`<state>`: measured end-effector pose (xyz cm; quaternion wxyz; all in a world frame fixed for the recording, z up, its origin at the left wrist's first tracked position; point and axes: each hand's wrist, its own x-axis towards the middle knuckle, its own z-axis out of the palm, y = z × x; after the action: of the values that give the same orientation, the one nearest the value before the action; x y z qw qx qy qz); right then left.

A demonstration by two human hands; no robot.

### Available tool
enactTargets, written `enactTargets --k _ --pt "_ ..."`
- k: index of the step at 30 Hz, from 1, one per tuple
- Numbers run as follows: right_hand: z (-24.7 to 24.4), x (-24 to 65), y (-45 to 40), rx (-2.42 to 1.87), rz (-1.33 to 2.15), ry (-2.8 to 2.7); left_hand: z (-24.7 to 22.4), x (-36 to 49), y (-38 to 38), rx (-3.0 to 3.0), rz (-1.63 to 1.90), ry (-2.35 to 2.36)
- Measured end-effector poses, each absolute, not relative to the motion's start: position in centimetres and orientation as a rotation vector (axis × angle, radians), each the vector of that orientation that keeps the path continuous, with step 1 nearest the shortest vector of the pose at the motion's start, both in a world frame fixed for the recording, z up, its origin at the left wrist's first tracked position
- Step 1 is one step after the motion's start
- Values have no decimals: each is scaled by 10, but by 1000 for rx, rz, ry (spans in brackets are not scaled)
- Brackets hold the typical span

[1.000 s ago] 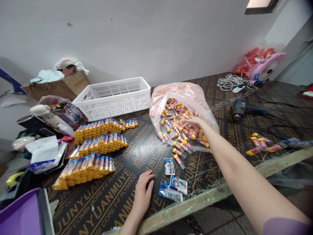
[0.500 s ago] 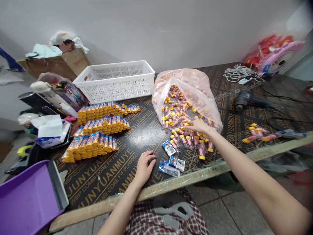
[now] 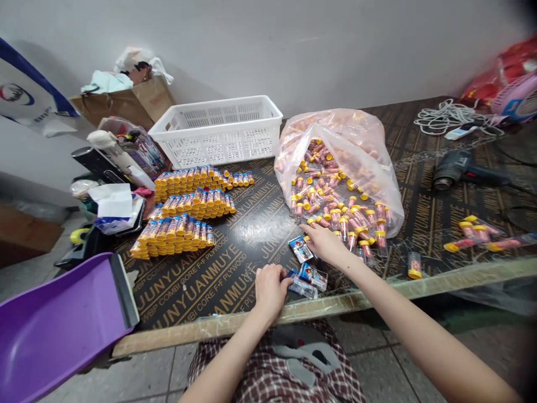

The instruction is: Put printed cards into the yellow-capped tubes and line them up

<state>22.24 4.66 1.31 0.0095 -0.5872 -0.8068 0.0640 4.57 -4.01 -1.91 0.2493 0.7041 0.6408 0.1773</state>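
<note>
My left hand (image 3: 271, 288) rests on the table near its front edge, fingers curled down. Its thumb reaches the small pile of clear plastic sleeves with blue printing (image 3: 305, 286); whatever lies under the fingers is hidden. My right hand (image 3: 326, 244) is stretched out with fingers apart, over the edge of another blue printed sleeve stack (image 3: 301, 250). Just beyond it, pink-filled clear tubes with yellow caps (image 3: 356, 218) spill from a translucent plastic bag (image 3: 388, 168). One capped tube (image 3: 414, 265) lies apart to the right.
Blue-labelled tubes stand stacked in rows (image 3: 176, 232) at left, before a white basket (image 3: 218, 137). A purple dustpan (image 3: 62, 319) sits at the left edge. To the right are a heat gun (image 3: 465, 170), a coiled white cable (image 3: 444, 117) and several more tubes (image 3: 474, 232).
My right hand has drawn back left from the tubes toward the sleeves, and several tubes have shifted. My left hand has moved right and curled beside the sleeves. The view has turned left.
</note>
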Motion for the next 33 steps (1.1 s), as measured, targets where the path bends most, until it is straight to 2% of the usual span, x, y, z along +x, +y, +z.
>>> enactTargets --k 6,11,16,18,22,26,29,33 --pt "15 216 37 -1921 169 -2554 -16 46 -43 1728 695 1653" --pt "10 207 36 -1907 183 -2564 -12 39 -42 1012 1052 1375" --pt "18 216 39 -1876 239 -2481 4 18 -37 478 1152 1198" --pt "26 221 33 -1732 358 -2311 8 9 -35 351 1185 1170" --pt "35 217 1 -1351 672 -1803 5 -4 -31 215 1248 1166" --pt "30 196 -38 -1170 794 -1557 1 -9 -29 181 1303 1205" --pt "23 182 -58 -1140 755 -1575 1 -10 -29 165 1346 1237" --pt "17 172 -68 -1097 519 -1705 1 -11 -29 135 1397 1248"
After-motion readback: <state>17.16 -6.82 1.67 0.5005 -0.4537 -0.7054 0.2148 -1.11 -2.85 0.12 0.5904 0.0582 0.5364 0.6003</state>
